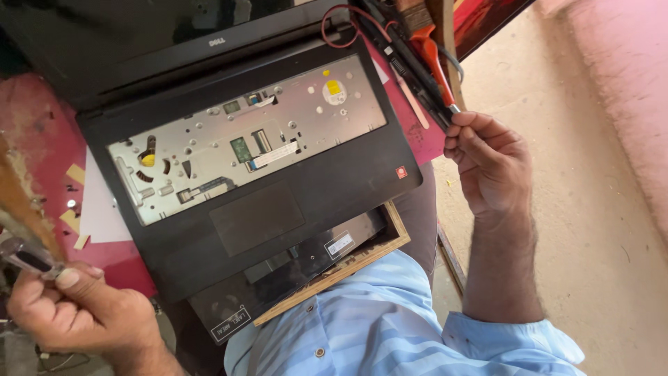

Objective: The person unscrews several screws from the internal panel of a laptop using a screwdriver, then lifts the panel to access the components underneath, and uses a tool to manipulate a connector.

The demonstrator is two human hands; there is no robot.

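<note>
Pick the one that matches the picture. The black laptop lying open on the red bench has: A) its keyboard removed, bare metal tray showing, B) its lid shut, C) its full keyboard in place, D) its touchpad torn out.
A: the black laptop shows a bare silver metal keyboard tray with ribbon cables and no keys; the lid is open and the touchpad sits in place.

I see a screwdriver with an orange plastic handle [430, 52] lying slanted along the right edge of the red bench [42, 132], its metal tip pinched in my right hand [487, 157]. My left hand [76, 306] grips a small dark, silver-tipped tool [24, 256] at lower left.
</note>
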